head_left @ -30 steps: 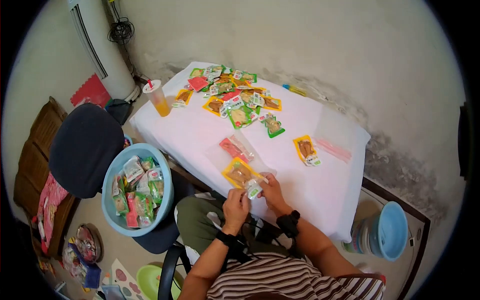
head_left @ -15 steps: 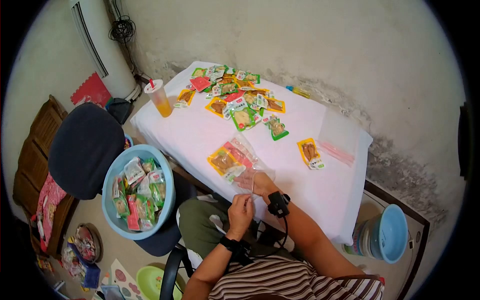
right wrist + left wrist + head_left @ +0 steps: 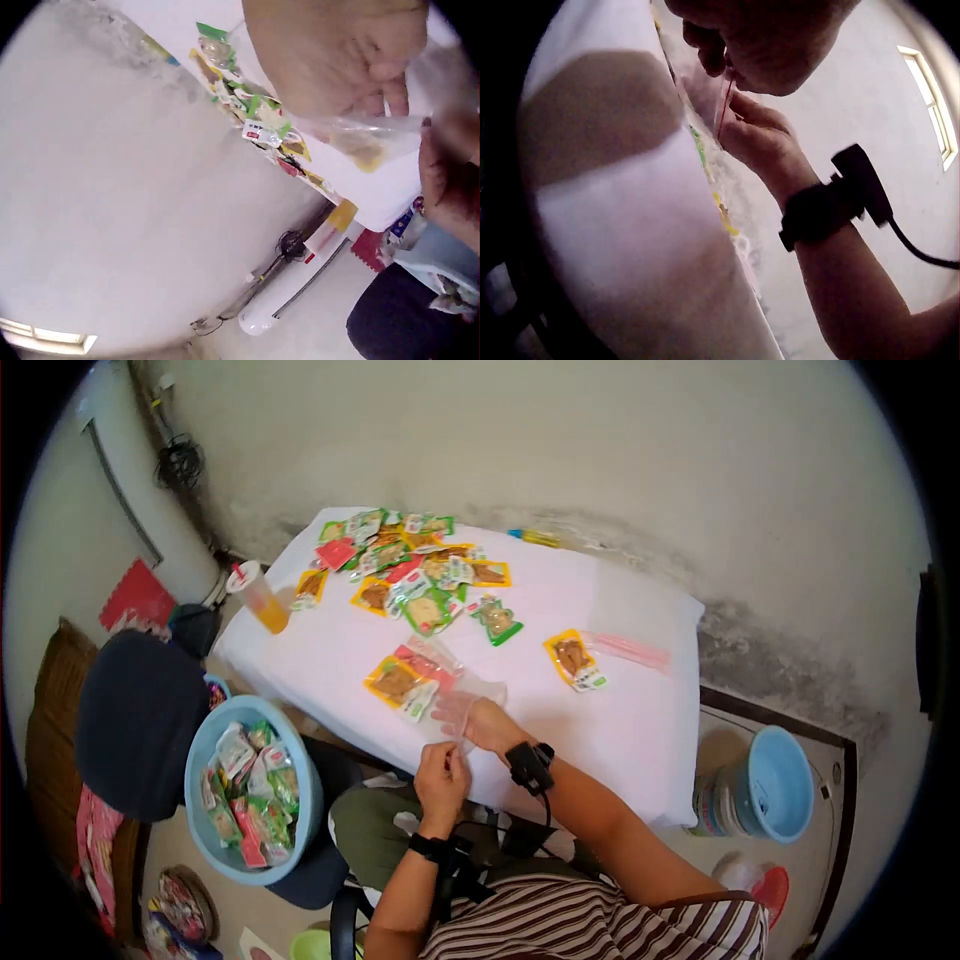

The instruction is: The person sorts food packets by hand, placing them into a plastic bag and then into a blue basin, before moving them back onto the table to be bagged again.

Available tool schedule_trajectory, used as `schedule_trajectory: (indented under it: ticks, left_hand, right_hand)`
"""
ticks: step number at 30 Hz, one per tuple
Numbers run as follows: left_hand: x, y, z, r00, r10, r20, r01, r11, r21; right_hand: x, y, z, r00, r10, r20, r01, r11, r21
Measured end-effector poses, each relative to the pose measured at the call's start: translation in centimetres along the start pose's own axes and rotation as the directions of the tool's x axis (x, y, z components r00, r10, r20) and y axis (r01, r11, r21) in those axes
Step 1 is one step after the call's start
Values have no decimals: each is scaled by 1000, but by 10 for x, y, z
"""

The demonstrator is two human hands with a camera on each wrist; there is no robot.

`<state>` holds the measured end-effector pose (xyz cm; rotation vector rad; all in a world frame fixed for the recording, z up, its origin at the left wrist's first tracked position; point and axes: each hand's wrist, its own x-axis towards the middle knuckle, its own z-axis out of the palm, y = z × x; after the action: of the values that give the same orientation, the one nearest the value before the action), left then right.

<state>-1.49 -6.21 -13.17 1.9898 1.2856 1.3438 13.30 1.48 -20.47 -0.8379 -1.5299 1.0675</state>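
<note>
A clear zip bag [image 3: 484,688] lies near the front edge of the table. Inside it a yellow-edged snack packet [image 3: 393,681] lies beside a red packet [image 3: 425,664]. My right hand [image 3: 478,722] reaches through the bag's mouth, fingers straight and seen through the plastic, just short of the yellow packet. With curled fingers my left hand [image 3: 441,784] pinches the edge of the bag's mouth. The bag's red zip line [image 3: 724,109] runs between both hands in the left wrist view. In the right wrist view, plastic stretches across the right hand's fingers [image 3: 395,97].
Several snack packets [image 3: 427,610] are heaped at the table's back left, near a lidded drink cup [image 3: 262,600]. One yellow packet [image 3: 573,658] and another zip bag [image 3: 630,648] lie to the right. A blue basin [image 3: 312,800] of packets stands at the left.
My right hand has let go of the yellow packet, which now lies deeper in the bag, and its fingers have straightened. My left hand still pinches the bag's edge. The head view has shifted.
</note>
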Motion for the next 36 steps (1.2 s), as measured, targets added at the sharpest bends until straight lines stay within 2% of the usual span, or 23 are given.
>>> schedule_trajectory:
  ticks: [1,2,3,4,6,8,9,10,11,12,13,15,19,21,22,25,26,28,30,32,33,35,36]
  left_hand:
    - [-2,6,-4,996,-72,54,73,997,-16]
    - [-3,5,-3,996,-63,69,65,998,-22]
    - [-5,3,-4,996,-47,73,46,999,22]
    - [-6,1,-4,997,-35,74,30,997,67]
    - [-7,-1,-3,998,16,59,-23,993,116]
    - [-5,-3,-5,983,148,113,-171,955,242]
    - [-3,-2,-6,984,145,102,-167,953,252]
    - [-3,0,-7,974,170,150,-208,932,298]
    - [-2,1,-7,961,192,201,-252,906,340]
    - [-1,0,-6,963,190,193,-248,905,347]
    - [-2,-2,-4,955,177,238,-258,893,370]
    - [-5,-9,-1,952,145,269,-250,878,409]
    - [-9,-18,2,943,129,307,-250,883,398]
    - [-5,-16,1,939,108,327,-230,903,362]
    - [-5,-17,2,942,105,318,-225,902,369]
    - [-4,-19,0,937,123,327,-225,928,296]
    - [-3,-20,0,940,121,320,-222,928,300]
    - [-2,-22,0,938,136,319,-222,942,252]
    - [0,-24,0,937,129,324,-216,944,248]
    - [0,-21,0,937,120,327,-214,939,270]
    - [-2,-22,2,936,122,330,-215,940,263]
    - [-2,-25,4,934,79,348,-193,932,307]
    - [-3,-25,5,933,85,349,-197,933,300]
  right_hand:
    - [-10,-25,0,964,260,-54,-226,909,351]
    - [-18,-54,2,867,498,-6,-369,651,664]
    - [-27,-85,2,817,576,-40,-433,657,617]
    - [-37,-99,-6,815,578,-47,-431,657,618]
    - [-57,-118,-32,776,630,-22,-602,751,270]
    - [-67,-109,-60,764,617,-188,-609,786,102]
    - [-65,-98,-76,790,530,-308,-548,836,31]
    - [-57,-96,-86,802,427,-418,-488,871,-47]
    - [-46,-92,-94,813,361,-458,-445,891,-88]
    - [-30,-96,-102,819,290,-494,-401,906,-133]
    - [-12,-94,-106,827,288,-483,-396,908,-135]
    - [31,-82,-102,885,64,-461,-315,812,-492]
    - [110,-72,-89,912,94,-400,-334,736,-589]
    - [140,-58,-84,905,50,-423,-358,627,-692]
    - [150,-48,-82,910,47,-412,-347,630,-694]
    - [173,-22,-73,856,197,-478,-488,610,-624]
    - [175,-14,-71,860,194,-471,-482,612,-628]
    - [176,-6,-65,817,205,-538,-552,544,-631]
    - [177,7,-69,832,165,-530,-514,589,-624]
    - [174,14,-81,858,222,-463,-470,703,-534]
    - [165,9,-86,855,223,-468,-475,699,-535]
    - [146,-6,-99,795,106,-597,-398,834,-382]
    - [133,-8,-111,769,147,-623,-425,845,-325]
